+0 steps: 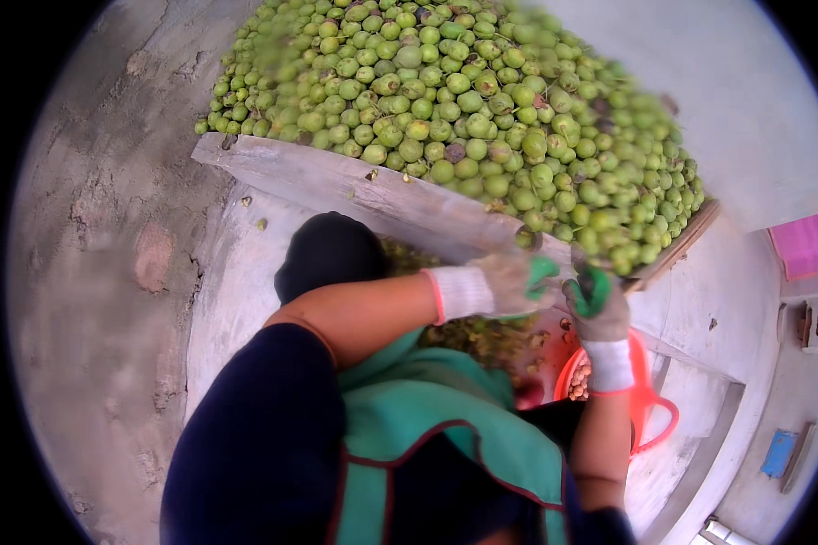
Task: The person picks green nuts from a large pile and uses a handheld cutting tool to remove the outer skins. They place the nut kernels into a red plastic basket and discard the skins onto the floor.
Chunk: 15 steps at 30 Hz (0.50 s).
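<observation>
Both my hands wear white knitted gloves with green-coated fingers, and they meet at the front board of the fruit heap. My left hand [518, 283] reaches in with curled fingers, its fingertips pointing toward the other hand. Close beside it, my right hand [598, 304] is also closed, above a red basket [641, 386]. Motion blur and the fingers hide whatever they grip. Green round husked nuts [454, 109] lie heaped just beyond the board [336, 182]. Light brown, smaller nuts [580, 377] show inside the basket, partly covered by my right wrist.
Loose husk pieces [477, 350] lie below my hands. My dark-covered knee [332, 254] is left of them, and a green apron [427, 409] covers my lap. Rough concrete floor [109, 272] spreads to the left. A blue object [778, 452] lies at the far right.
</observation>
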Each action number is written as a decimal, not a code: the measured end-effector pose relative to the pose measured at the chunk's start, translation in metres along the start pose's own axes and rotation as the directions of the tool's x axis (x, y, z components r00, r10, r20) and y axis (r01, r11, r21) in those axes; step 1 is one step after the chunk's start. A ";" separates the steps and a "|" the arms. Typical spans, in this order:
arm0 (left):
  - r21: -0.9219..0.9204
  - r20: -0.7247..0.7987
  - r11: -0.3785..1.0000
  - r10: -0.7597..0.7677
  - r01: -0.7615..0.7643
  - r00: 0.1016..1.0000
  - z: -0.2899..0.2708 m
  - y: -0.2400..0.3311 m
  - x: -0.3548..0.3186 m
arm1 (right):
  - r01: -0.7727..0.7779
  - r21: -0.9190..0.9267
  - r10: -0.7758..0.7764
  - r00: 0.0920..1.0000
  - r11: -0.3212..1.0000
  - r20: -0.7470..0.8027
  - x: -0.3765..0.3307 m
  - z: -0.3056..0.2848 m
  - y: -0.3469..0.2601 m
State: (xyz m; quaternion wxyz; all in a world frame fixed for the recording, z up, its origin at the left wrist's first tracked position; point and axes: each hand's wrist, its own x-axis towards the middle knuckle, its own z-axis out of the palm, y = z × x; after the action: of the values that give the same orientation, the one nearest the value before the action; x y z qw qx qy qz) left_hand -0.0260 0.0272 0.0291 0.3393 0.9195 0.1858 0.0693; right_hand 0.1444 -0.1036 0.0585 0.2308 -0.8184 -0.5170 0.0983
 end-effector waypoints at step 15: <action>-0.122 -0.079 0.985 0.113 -0.122 0.990 0.011 -0.006 0.003 | -0.026 -0.056 0.030 0.998 0.998 0.062 -0.001 -0.001 -0.013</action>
State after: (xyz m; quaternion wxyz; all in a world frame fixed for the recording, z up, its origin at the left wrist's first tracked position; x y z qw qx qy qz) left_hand -0.0221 0.0260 0.0173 0.3854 0.9025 0.1383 0.1338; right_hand 0.1343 -0.0998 0.0652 0.1901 -0.8282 -0.5149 0.1129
